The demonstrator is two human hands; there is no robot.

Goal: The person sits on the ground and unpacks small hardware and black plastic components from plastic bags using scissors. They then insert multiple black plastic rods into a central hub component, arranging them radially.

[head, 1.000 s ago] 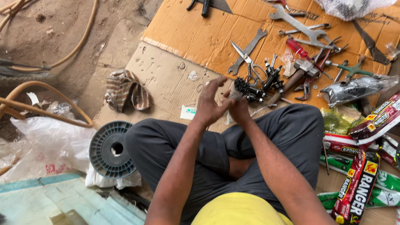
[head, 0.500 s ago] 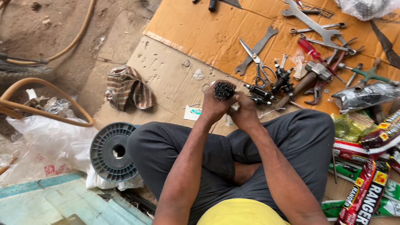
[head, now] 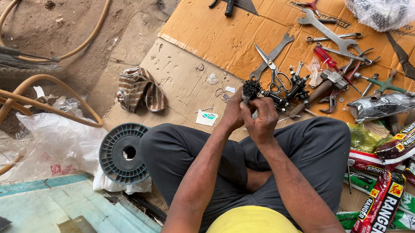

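I see both hands clenched on one dark bundle of spokes [head: 251, 89]; my left hand [head: 233, 113] and right hand [head: 262, 119] hide its lower part.

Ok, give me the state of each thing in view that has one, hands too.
left hand: closed on the dark bundle
right hand: closed on the dark bundle
dark bundle: held upright, top sticking out
scissors: blades shut, flat on cardboard
spool: lying flat, bare
striped cloth: crumpled
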